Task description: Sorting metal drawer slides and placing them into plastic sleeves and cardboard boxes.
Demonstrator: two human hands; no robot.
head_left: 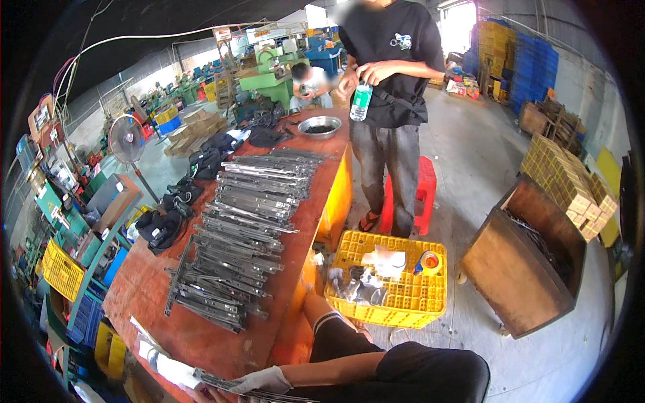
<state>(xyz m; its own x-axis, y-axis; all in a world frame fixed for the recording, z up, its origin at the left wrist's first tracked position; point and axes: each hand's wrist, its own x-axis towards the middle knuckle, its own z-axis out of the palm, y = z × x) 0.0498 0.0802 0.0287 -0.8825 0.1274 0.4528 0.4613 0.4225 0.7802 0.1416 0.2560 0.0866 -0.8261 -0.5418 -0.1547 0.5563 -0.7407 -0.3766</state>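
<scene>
At the lower edge my right hand (263, 381), in a pale glove, is closed around a thin bundle of dark metal strips (218, 381). The strips lie slanted beside the near end of the red table (134, 295). At their left end is a white shape (173, 369); whether it is my gloved left hand or a wrapping, I cannot make out, and no fingers show there. Farther up the table, many dark metal strips (245, 235) with holes lie in a long, overlapping row. Behind them stands a metal bowl (319, 127) of small dark pieces.
A yellow crate (396, 309) right of the table bears plastic bags and a tape roll (430, 262). Beyond it a person in black (390, 67) holds a water bottle (361, 101) near a red stool (424, 195). A wooden cart (517, 262) stands right; black bags (161, 230) line the table's left edge.
</scene>
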